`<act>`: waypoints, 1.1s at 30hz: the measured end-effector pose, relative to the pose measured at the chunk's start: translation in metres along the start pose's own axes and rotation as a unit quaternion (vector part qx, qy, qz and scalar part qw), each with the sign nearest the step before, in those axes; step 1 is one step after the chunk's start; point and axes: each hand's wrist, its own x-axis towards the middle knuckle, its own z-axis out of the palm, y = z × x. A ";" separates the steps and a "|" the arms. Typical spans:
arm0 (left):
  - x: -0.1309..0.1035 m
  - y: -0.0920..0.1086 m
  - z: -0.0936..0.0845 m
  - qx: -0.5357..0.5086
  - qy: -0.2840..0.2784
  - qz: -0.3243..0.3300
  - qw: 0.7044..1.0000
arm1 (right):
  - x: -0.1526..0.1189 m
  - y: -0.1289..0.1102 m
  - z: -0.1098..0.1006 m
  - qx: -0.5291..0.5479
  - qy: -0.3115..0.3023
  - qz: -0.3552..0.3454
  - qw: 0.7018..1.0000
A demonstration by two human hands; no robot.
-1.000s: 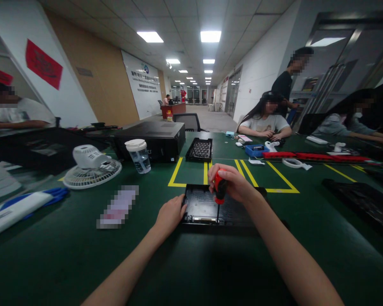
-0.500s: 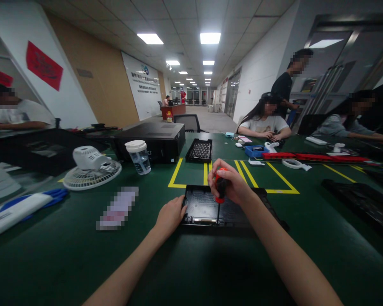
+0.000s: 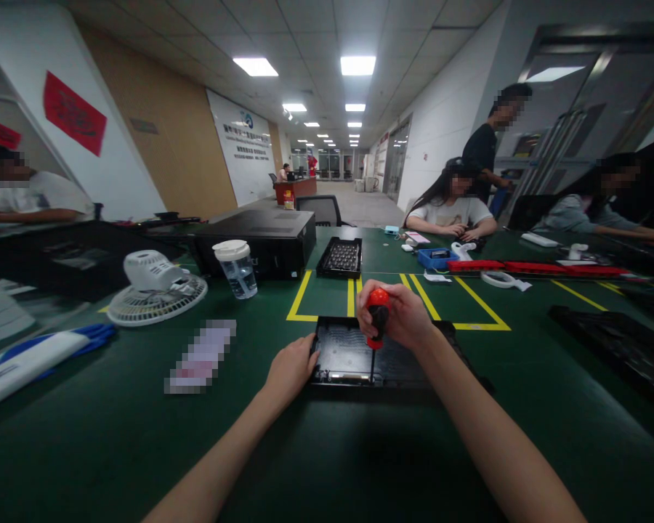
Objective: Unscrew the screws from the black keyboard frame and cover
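In front of me on the green table lies a shallow black casing point(image 3: 341, 345), with a bright metal strip along its near edge. My right hand point(image 3: 406, 312) is closed around a red and black screwdriver point(image 3: 378, 319). The shaft points down, and its tip meets the casing near the right end of that strip. My left hand point(image 3: 291, 367) grips the casing's left edge, thumb on the rim; the other fingers are partly hidden. My right forearm covers part of the casing's right side.
A lidded cup point(image 3: 237, 270), a white fan point(image 3: 158, 287) and a blurred-out flat item point(image 3: 201, 356) stand or lie to the left. Beyond are a large black box point(image 3: 261, 236) and a black tray point(image 3: 339, 258). Another black tray point(image 3: 615, 349) lies right. Co-workers sit behind.
My right hand has turned on the screwdriver's handle, and its fingers now sit differently around the red top. The tip and my left hand stay where they were.
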 end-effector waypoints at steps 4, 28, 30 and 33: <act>0.000 0.001 -0.001 -0.001 -0.003 -0.003 1.000 | -0.002 -0.002 -0.001 0.005 -0.021 0.009 1.000; 0.001 0.002 0.000 -0.003 -0.006 -0.010 1.000 | -0.009 -0.005 -0.011 -0.001 -0.056 0.049 0.997; 0.001 0.003 -0.002 -0.004 -0.011 -0.014 1.000 | -0.009 -0.006 -0.012 -0.001 -0.052 0.047 0.998; 0.001 0.004 -0.003 -0.003 -0.015 -0.018 1.000 | -0.008 -0.006 -0.012 -0.001 -0.050 0.043 0.998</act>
